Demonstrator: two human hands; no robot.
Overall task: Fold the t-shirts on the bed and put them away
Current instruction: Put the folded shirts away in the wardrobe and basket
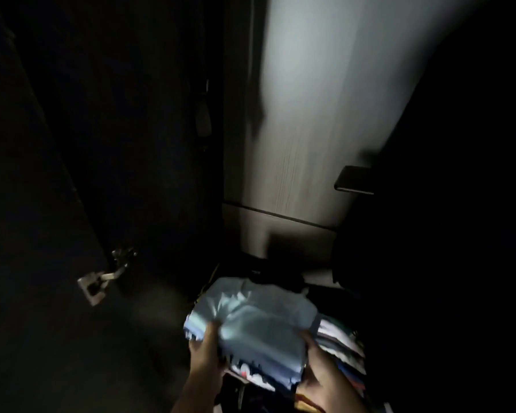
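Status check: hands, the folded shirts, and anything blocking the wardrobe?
Left hand and right hand both grip the folded light-blue t-shirt. It sits atop a stack of folded clothes. Open wardrobe door on left; interior too dark to judge.

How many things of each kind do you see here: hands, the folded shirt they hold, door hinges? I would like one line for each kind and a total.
Hands: 2, the left hand and the right hand
Light blue folded shirt held by both: 1
Metal door hinge: 1
Total: 4
The stacked clothes beside it are too dark and blurred to count.
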